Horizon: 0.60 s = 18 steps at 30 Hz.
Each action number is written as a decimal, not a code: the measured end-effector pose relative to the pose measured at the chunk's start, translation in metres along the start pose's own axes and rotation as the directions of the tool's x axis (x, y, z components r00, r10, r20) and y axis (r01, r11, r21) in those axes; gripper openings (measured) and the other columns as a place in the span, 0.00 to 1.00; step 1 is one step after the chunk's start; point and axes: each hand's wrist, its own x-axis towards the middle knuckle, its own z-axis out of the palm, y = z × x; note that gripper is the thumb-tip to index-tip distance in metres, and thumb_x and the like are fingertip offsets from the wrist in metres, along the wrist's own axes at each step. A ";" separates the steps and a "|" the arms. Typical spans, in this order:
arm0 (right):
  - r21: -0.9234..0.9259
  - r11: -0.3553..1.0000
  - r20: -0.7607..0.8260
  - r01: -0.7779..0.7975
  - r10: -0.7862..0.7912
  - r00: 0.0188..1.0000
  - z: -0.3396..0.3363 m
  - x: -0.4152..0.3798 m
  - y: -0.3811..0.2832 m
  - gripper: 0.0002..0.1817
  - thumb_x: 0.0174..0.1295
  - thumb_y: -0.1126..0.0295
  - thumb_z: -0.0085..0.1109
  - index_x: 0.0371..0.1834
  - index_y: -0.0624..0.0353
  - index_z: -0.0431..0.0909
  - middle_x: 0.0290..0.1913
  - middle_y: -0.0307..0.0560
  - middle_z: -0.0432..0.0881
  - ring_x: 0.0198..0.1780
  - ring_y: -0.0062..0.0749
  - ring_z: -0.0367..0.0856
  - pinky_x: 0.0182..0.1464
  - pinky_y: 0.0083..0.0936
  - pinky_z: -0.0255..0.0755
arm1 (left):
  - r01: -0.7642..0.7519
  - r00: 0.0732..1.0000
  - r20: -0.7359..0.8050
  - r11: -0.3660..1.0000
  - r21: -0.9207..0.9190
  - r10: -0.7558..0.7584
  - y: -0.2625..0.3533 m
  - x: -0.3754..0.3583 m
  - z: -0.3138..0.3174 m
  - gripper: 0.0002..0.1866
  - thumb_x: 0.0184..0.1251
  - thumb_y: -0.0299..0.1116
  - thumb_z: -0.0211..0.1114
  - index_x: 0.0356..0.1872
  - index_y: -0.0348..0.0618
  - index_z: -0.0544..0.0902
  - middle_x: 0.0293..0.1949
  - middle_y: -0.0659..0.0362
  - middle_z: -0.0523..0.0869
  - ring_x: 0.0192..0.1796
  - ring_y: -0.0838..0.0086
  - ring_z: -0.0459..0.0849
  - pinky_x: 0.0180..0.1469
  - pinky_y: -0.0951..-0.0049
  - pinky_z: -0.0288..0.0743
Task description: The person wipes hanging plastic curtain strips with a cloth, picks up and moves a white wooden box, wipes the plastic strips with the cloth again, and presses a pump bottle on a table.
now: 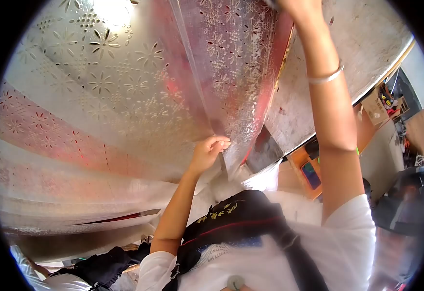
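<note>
A glossy translucent sheet [120, 97] with embossed flowers and red-tinted bands spreads over the left and middle of the view. My left hand [209, 152] is closed, its thumb and fingertips pinching the sheet near the lower end of a long fold. At the top edge of the frame, my right hand [297, 7] reaches far along the sheet's right side. Its fingers are partly cut off and curl at a small dark thing that I cannot make out. A pale bangle [326, 77] circles the right wrist.
Right of the sheet lies a worn grey surface [297, 92]. A phone [311, 175] rests on an orange-brown board, with a cardboard box [375, 107] of small items beyond. A black strap bag [236, 213] crosses my chest. Part of another person [100, 266] shows at the lower left.
</note>
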 end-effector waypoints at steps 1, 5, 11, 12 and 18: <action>0.030 0.999 -0.037 -0.011 0.012 0.999 0.006 0.012 0.000 0.28 0.58 0.73 0.46 0.64 0.71 0.66 0.69 0.65 0.62 0.72 0.56 0.57 0.74 0.37 0.49 | 0.004 1.000 -0.001 1.000 0.000 -0.004 -0.001 -0.002 0.003 0.13 0.74 0.30 0.53 0.51 0.33 0.79 0.46 0.51 0.86 0.48 0.71 0.85 0.51 0.72 0.78; 0.058 0.998 -0.098 0.035 -0.029 0.995 0.007 -0.037 -0.015 0.29 0.57 0.73 0.46 0.64 0.72 0.65 0.67 0.66 0.65 0.72 0.53 0.58 0.74 0.36 0.47 | 0.029 1.000 -0.001 0.998 -0.056 -0.029 -0.001 -0.006 0.013 0.13 0.73 0.30 0.54 0.50 0.32 0.79 0.45 0.52 0.86 0.48 0.72 0.85 0.52 0.72 0.77; 0.061 0.906 0.395 -0.418 0.362 0.844 -0.058 -0.246 -0.074 0.41 0.58 0.63 0.55 0.72 0.73 0.51 0.73 0.76 0.45 0.75 0.67 0.44 0.75 0.49 0.41 | 0.013 1.000 0.000 0.999 0.030 -0.013 0.007 0.001 0.004 0.12 0.72 0.29 0.55 0.49 0.33 0.80 0.45 0.54 0.86 0.48 0.73 0.85 0.53 0.74 0.77; -0.028 0.871 0.500 -0.491 0.437 0.748 -0.073 -0.292 -0.084 0.41 0.58 0.65 0.54 0.72 0.72 0.49 0.73 0.76 0.44 0.74 0.69 0.43 0.75 0.50 0.40 | 0.003 1.000 -0.010 0.993 0.120 -0.002 0.010 0.005 0.005 0.13 0.72 0.29 0.56 0.51 0.33 0.79 0.46 0.54 0.86 0.49 0.73 0.84 0.54 0.74 0.77; -0.047 0.399 0.702 -0.916 0.665 0.254 -0.159 -0.390 -0.122 0.35 0.60 0.76 0.45 0.73 0.68 0.50 0.74 0.59 0.53 0.77 0.47 0.47 0.76 0.33 0.40 | -0.110 0.986 -0.147 0.978 -0.175 0.084 0.079 0.040 0.014 0.16 0.73 0.29 0.54 0.57 0.33 0.76 0.49 0.52 0.84 0.51 0.71 0.83 0.56 0.74 0.75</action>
